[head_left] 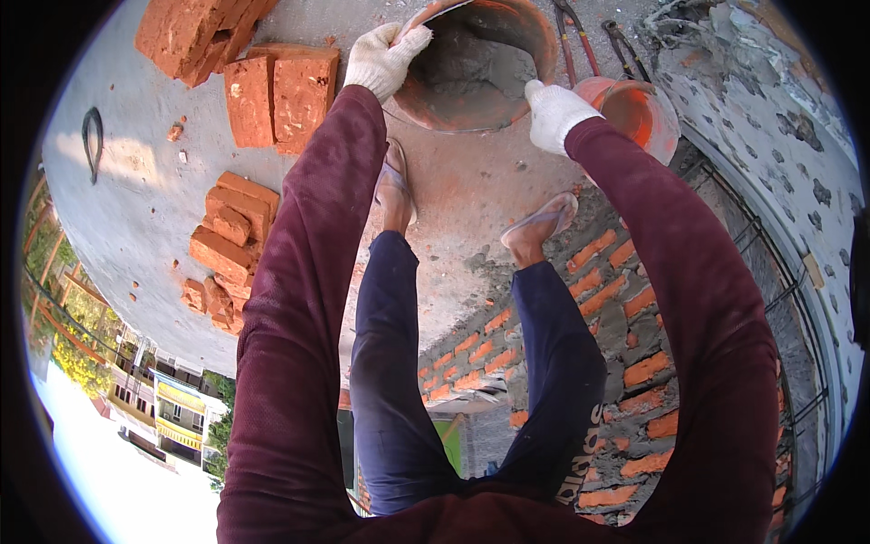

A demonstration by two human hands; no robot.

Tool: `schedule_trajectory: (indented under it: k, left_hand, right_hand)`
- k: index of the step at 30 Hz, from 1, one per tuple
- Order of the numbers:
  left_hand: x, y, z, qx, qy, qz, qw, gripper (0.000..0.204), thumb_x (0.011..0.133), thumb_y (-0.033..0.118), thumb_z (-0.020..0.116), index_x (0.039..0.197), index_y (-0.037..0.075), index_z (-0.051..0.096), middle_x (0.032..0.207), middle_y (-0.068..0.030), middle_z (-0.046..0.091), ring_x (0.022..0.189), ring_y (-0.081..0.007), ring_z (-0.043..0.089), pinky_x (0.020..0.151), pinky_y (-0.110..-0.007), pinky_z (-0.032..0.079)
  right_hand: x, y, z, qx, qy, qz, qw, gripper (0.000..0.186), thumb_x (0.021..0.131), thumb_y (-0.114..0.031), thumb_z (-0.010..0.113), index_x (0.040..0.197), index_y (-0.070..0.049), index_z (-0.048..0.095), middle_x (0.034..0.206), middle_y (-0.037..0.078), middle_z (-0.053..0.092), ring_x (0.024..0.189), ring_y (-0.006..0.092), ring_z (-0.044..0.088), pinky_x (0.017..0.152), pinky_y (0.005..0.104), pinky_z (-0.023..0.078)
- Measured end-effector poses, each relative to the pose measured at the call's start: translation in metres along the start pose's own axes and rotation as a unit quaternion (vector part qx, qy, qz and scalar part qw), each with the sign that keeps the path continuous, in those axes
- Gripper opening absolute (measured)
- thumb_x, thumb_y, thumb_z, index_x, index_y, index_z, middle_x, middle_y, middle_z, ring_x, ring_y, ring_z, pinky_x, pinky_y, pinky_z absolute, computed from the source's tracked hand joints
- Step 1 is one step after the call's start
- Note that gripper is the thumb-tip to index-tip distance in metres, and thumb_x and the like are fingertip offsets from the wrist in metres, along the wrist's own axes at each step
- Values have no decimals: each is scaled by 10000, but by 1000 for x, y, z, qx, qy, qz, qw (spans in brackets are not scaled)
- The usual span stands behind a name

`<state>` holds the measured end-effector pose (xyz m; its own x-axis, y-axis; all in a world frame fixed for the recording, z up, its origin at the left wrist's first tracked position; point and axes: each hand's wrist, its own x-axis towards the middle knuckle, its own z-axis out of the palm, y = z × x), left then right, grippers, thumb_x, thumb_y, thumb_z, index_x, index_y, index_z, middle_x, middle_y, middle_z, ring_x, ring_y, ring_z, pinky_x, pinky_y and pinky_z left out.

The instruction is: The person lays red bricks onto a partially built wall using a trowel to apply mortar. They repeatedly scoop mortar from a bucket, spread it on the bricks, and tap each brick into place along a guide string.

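While both gloved hands sit on the rim of the round mortar pan (476, 63) at the top centre of the frame, the step in hand looks like taking hold of it for a lift or drag. The left hand (385, 56) curls over the rim at the pan's upper left, fingers hooked inside; the right hand (555, 113) is closed on the rim at the lower right, almost opposite. The pan rests on the grey concrete slab (136, 208), mouth up and open toward the camera, with grey mortar lying in its bowl. Being round, it has no real long axis; the line between the two grips runs from upper left to lower right. Just beyond the right hand stands an orange bucket (639, 109), near the pan's edge. Red bricks (281, 91) lie stacked at upper left, well apart from the pan, and a part-built brick wall (625, 299) runs below the sandalled feet. Any next move, I judge, calls for an even pull from both grips so the mortar stays level, and for steady footing on the wall top
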<state>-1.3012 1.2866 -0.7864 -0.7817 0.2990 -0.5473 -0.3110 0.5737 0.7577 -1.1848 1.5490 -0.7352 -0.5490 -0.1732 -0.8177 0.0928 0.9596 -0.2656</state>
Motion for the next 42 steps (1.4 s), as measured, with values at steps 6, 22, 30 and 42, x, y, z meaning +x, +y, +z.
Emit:
schedule_trajectory:
  k: [6, 22, 30, 42]
  left_hand:
    - [-2, -19, 0, -11, 18, 11, 1000, 493, 923, 546, 704, 902, 53, 708, 720, -33, 627, 683, -125, 594, 642, -325, 493]
    - [-5, 80, 19, -75, -113, 188, 973, 452, 970, 284, 688, 1350, 40, 667, 1259, -81, 728, 1192, -168, 639, 1046, -310, 459]
    - [30, 9, 4, -176, -139, 52, 973, 348, 939, 306, 764, 1113, 5, 740, 945, 27, 694, 851, -86, 598, 796, -268, 506]
    - [39, -49, -12, -199, -46, 26, 979, 280, 991, 306, 707, 930, 33, 714, 852, 67, 638, 776, -60, 556, 698, -267, 484]
  right_hand:
    - [-18, -80, -39, 269, -130, 104, 949, 306, 860, -67, 610, 1138, 61, 622, 1033, 314, 708, 946, 423, 728, 795, 471, 588]
    - [14, 3, -78, -228, -59, 72, 969, 309, 795, -41, 771, 1099, -1, 729, 1062, 199, 757, 982, 333, 754, 807, 431, 617]
    - [13, 10, -31, -31, -203, 1, 979, 349, 867, -105, 619, 1179, 49, 582, 934, 244, 687, 819, 342, 726, 672, 426, 589]
    - [12, -51, 6, 749, -228, 7, 622, 189, 966, -129, 608, 1090, 4, 557, 726, 42, 564, 509, 113, 534, 412, 293, 445]
